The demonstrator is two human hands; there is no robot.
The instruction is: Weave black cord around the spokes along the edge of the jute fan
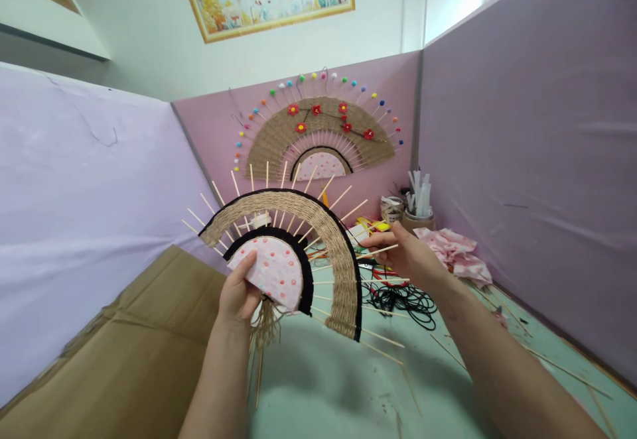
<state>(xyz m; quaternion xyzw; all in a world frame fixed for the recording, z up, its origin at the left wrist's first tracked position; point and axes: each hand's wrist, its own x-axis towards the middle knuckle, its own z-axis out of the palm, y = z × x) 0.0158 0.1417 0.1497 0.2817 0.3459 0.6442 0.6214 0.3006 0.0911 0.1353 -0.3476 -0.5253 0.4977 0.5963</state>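
My left hand [239, 288] grips a fan-shaped piece by its pink dotted half-disc [279, 270], the thumb lying on the front. Around the half-disc runs a black band, and farther out a woven straw arc [340, 260] edged in black cord. Thin wooden sticks fan out past the arc. At the arc's right side, my right hand [401, 250] has its fingers closed near the sticks and a dark cord; what they pinch is too small to make out. Loose twine ends [267, 323] hang below the half-disc.
A finished-looking fan [279, 130] with red flowers and coloured balls hangs on the pink back panel. Black cord [405, 303], pink cloth [455, 253], a jar [392, 209], a holder with white sticks [418, 221] and loose sticks lie right. Brown cardboard [144, 353] stands left.
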